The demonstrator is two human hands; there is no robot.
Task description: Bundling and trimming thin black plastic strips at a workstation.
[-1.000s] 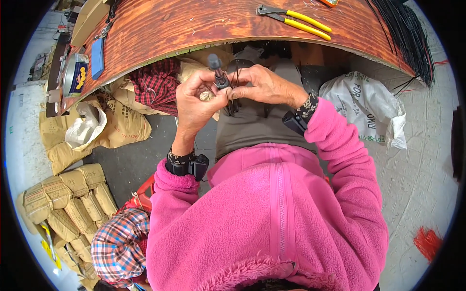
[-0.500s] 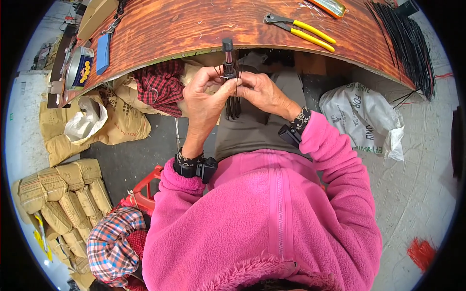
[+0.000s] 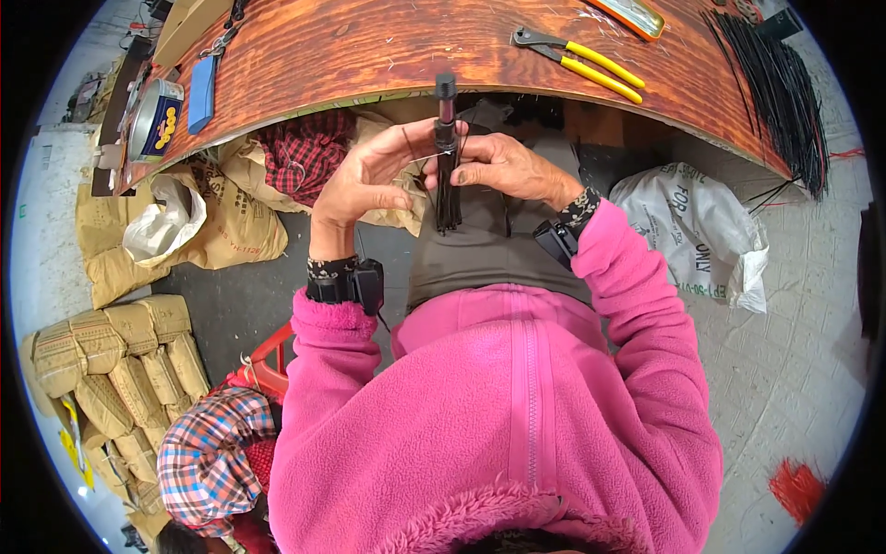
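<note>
In front of my lap stands a dark upright rod [image 3: 447, 89] with a black cap and a pinkish middle section. Below it hangs a bundle of black strands [image 3: 448, 205], and a few thin strands stick out at the sides. My right hand [image 3: 509, 169] pinches the bundle from the right, just beneath the rod. On the other side, my left hand [image 3: 363, 177] is open, thumb spread away from the fingers, whose tips come near the rod. A thin pale strand runs between the left hand and the bundle; I cannot tell whether that hand touches it.
Beyond my hands curves a wooden table [image 3: 369, 55] bearing yellow-handled pliers [image 3: 591, 69], a blue block [image 3: 200, 95], a round tin [image 3: 155, 122] and many black strands [image 3: 784, 102]. A white sack [image 3: 688, 222] lies right; brown sacks [image 3: 221, 217] and another person [image 3: 212, 462] are left.
My left hand has let go of the bundle, opened and moved left. My right hand keeps hold of it. The bundle has shifted slightly right.
</note>
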